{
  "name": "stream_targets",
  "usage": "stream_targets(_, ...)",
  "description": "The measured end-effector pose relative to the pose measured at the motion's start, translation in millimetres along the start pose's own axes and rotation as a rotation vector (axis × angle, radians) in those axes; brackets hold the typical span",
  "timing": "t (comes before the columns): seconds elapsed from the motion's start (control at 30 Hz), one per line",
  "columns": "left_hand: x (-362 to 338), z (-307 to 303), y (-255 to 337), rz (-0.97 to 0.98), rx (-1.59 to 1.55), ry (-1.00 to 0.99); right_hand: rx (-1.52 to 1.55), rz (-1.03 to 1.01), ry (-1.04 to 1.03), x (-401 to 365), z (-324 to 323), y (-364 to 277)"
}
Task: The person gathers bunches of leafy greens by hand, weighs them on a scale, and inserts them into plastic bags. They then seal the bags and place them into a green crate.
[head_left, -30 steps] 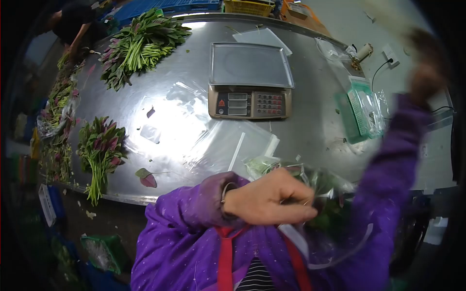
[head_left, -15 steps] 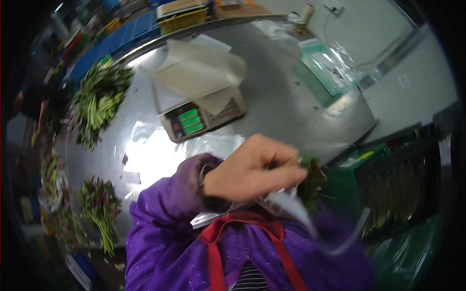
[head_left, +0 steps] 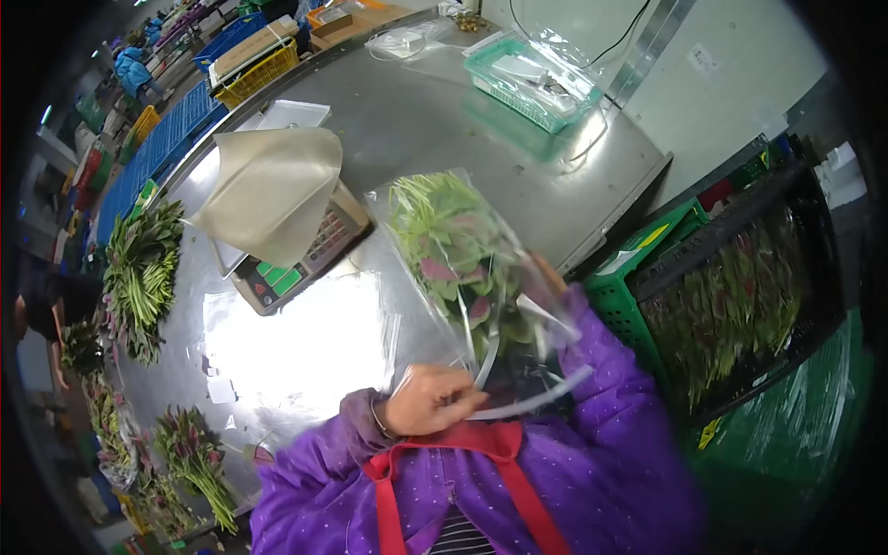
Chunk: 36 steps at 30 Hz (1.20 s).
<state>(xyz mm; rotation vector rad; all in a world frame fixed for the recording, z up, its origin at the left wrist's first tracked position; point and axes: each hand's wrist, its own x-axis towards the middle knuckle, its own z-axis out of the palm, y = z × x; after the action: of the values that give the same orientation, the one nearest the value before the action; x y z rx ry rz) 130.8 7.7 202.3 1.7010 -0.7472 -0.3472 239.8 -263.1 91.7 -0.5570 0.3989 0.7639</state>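
Note:
A clear plastic bag [head_left: 462, 250] with green and purple leafy vegetables inside lies slanted in front of me, stems toward the far end. My left hand [head_left: 431, 400] is closed at the bag's near end, beside a white strip on its edge. At the bag's right side my right hand [head_left: 548, 276] shows only in part, mostly behind the plastic, and its fingers cannot be made out. Left of the bag stands a scale [head_left: 319, 242] with green displays and a beige sheet [head_left: 268, 190] on top.
Leafy bunches [head_left: 148, 277] lie along the table's left edge. A teal basket [head_left: 532, 83] with plastic stands at the back right. A black crate [head_left: 740, 296] of greens is at the right. Yellow and blue crates stand behind. Part of another person [head_left: 46, 310] shows at far left.
The bag of greens now lies in full view beyond my body. The closed hand has come down nearer the apron. The view has turned, and the scale appears further left.

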Motion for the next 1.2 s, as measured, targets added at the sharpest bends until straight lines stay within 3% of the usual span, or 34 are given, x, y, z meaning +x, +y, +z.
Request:
stream_targets(0.03, -18.7, 18.7, -28.1, -0.195, -0.030, 0.106, -0.004, 0.013, 0.033, 14.7, -16.7, 2.7)
stream_targets(0.1, -55.6, 42.6, -81.5, -0.791, -0.013, 0.086, -0.247, -0.159, 0.160, 22.4, -57.8, 18.5)
stream_targets(0.23, -87.0, 68.1, -100.8, -0.741, -0.494, 0.256, -0.810, -0.265, 0.480, 12.8, -68.7, 25.0)
stream_targets(0.33, -92.2, 75.9, -110.1, -0.752, -0.932, 0.447, -0.952, -0.269, 0.453, -9.6, -63.4, 30.3)
stream_targets(0.53, -76.8, 92.7, -123.0, -0.850, -0.716, 0.421, -0.852, -0.113, 0.424, -49.8, -65.9, 71.9)
stream_targets(0.63, -64.5, 80.1, -127.5, -0.757, -0.520, 0.561, -0.812, -0.151, 0.429, -40.9, -67.1, 53.8)
stream_targets(0.7, -35.3, 30.7, -80.4, -0.548, -0.665, 0.755, -0.762, -0.460, 0.302, -34.3, -22.7, 26.6)
stream_targets(0.77, -28.9, 5.8, -45.9, -0.348, -0.628, 0.754, -0.639, -0.490, 0.281, -50.5, 28.0, 5.0)
stream_targets(0.9, -83.8, 93.0, -107.0, -0.641, -0.811, 0.719, -0.685, -0.307, 0.398, -62.9, -65.6, 54.6)
stream_targets(1.0, -113.4, 136.6, -128.7, -0.693, -0.981, 0.718, -0.547, -0.162, 0.433, -88.7, -72.7, 83.0)
stream_targets(1.2, -121.8, 139.4, -138.8, -0.659, -0.959, 0.677, -0.677, -0.203, 0.438, -109.2, -100.8, 102.2)
